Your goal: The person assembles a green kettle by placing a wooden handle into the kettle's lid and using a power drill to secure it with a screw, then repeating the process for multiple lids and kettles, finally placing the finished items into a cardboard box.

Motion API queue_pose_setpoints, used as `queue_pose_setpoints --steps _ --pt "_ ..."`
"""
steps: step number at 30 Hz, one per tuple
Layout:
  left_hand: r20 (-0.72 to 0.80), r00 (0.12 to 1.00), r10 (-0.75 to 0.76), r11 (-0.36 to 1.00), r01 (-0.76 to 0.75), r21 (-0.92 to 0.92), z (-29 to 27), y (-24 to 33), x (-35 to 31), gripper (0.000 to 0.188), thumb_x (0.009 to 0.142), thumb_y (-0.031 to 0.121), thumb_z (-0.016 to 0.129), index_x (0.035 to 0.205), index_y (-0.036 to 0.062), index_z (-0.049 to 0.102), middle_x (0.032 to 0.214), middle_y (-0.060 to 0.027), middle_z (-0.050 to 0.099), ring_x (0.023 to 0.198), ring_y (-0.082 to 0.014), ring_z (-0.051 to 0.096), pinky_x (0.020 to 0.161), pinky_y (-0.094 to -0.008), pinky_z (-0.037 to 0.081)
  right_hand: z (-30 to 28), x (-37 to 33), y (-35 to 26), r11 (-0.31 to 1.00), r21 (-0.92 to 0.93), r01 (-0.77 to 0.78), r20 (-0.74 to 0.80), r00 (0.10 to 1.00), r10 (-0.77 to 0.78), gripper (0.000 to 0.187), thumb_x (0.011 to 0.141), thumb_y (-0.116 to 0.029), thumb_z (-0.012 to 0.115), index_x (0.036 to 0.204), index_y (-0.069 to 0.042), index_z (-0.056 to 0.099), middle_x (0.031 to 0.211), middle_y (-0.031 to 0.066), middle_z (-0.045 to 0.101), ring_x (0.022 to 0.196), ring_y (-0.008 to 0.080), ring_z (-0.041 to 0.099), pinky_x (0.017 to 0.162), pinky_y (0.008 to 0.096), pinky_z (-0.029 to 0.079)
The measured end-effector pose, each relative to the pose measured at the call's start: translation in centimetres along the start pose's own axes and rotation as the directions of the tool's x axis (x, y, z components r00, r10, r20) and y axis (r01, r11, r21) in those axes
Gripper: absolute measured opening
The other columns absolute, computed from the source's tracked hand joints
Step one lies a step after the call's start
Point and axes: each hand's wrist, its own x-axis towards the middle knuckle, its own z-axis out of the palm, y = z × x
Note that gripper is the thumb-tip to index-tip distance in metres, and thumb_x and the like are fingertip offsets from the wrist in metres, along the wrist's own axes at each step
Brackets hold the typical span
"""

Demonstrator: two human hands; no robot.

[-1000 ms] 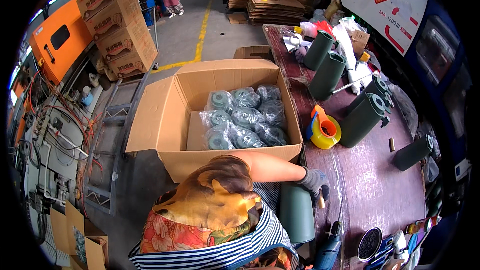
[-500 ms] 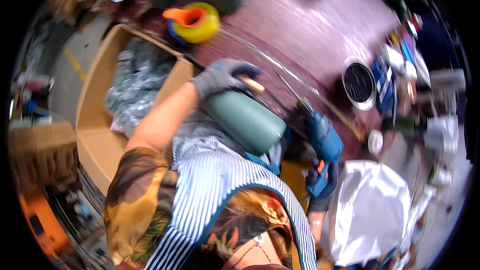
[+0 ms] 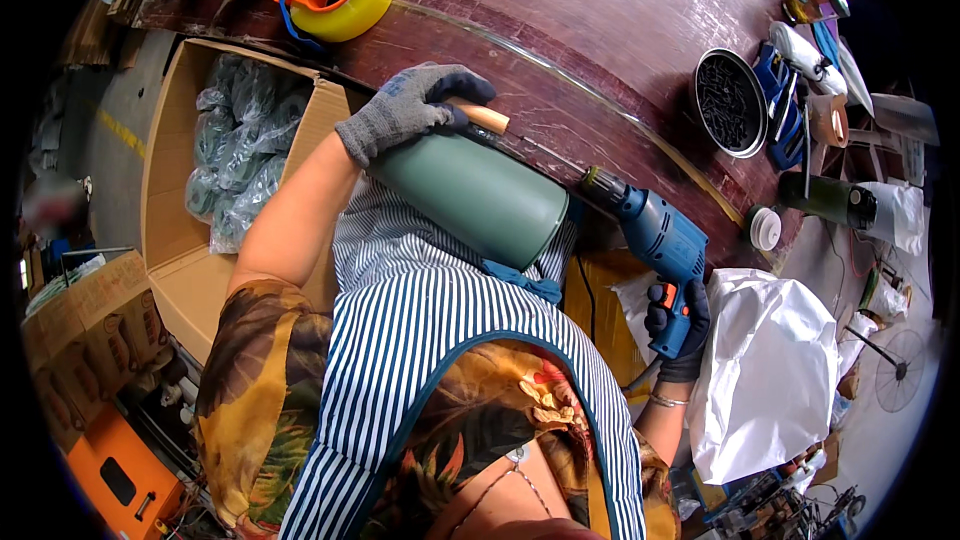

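A dark green cylinder (image 3: 480,195) lies on its side across my lap, against the table's near edge. My left hand (image 3: 405,110), in a grey knit glove with dark fingertips, rests on its upper side. The thumb and fingers close round a light wooden handle (image 3: 480,117) held along the cylinder. My right hand (image 3: 682,318), in a dark glove, grips a blue power drill (image 3: 665,235). The drill's long thin bit points left toward the wooden handle and a dark strip beside it; whether the tip touches is too small to tell.
The dark red table (image 3: 600,30) carries a yellow tape roll (image 3: 370,0) with an orange piece, a round tin of dark screws (image 3: 730,100) and a white round lid (image 3: 765,228). At left stands an open carton (image 3: 170,200) of plastic-wrapped items. A white bag (image 3: 765,370) is at right.
The drill has tilted so its bit, which pointed up over the table, now aims left at the wooden handle. My left hand still holds the handle on the cylinder. The view has shifted.
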Motion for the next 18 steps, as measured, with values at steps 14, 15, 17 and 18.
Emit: queue_pose_setpoints --steps 14,15,17,18 --pt "0.076 0.996 -0.039 0.988 0.05 -0.148 -0.6 -0.8 0.5 0.04 0.082 -0.002 0.063 0.122 0.0007 0.064 0.122 -0.0106 0.065 0.117 -0.0202 0.061 0.105 -0.0355 0.048 4.1 3.2 0.2 0.997 -0.072 -0.028 0.03 0.999 0.031 0.055 0.105 -0.04 0.047 0.135 0.007 0.045 0.107 0.0285 0.068 0.073 0.0312 0.071 0.062 0.0351 0.061" --pt "0.074 0.996 -0.05 0.981 0.063 -0.182 -0.7 -0.9 0.4 0.04 0.082 -0.002 0.063 0.122 0.0004 0.064 0.122 -0.0107 0.065 0.118 -0.0201 0.061 0.106 -0.0354 0.047 4.3 3.3 -0.1 0.996 -0.066 -0.054 0.052 0.997 0.058 0.057 0.104 -0.041 0.049 0.137 0.005 0.043 0.106 0.0281 0.069 0.077 0.0322 0.072 0.061 0.0358 0.061" --pt "0.086 0.995 -0.043 0.992 0.052 -0.113 -0.7 -0.6 0.5 0.041 0.082 -0.002 0.063 0.123 0.0002 0.063 0.123 -0.0107 0.064 0.118 -0.0201 0.061 0.106 -0.0352 0.047 5.4 3.1 -0.2 0.995 -0.049 -0.09 -0.004 0.996 0.09 0.057 0.104 -0.042 0.049 0.138 0.004 0.042 0.108 0.0286 0.068 0.082 0.0332 0.073 0.063 0.0366 0.062" --pt "0.091 0.995 -0.04 0.996 0.047 -0.079 -0.8 -0.5 0.6 0.041 0.082 -0.002 0.063 0.123 0.0001 0.063 0.123 -0.0107 0.064 0.118 -0.0201 0.061 0.106 -0.0351 0.047 5.8 3.2 -0.1 0.993 -0.041 -0.108 -0.032 0.994 0.107 0.058 0.104 -0.042 0.05 0.139 0.003 0.042 0.109 0.0289 0.068 0.084 0.0337 0.073 0.065 0.0369 0.062"
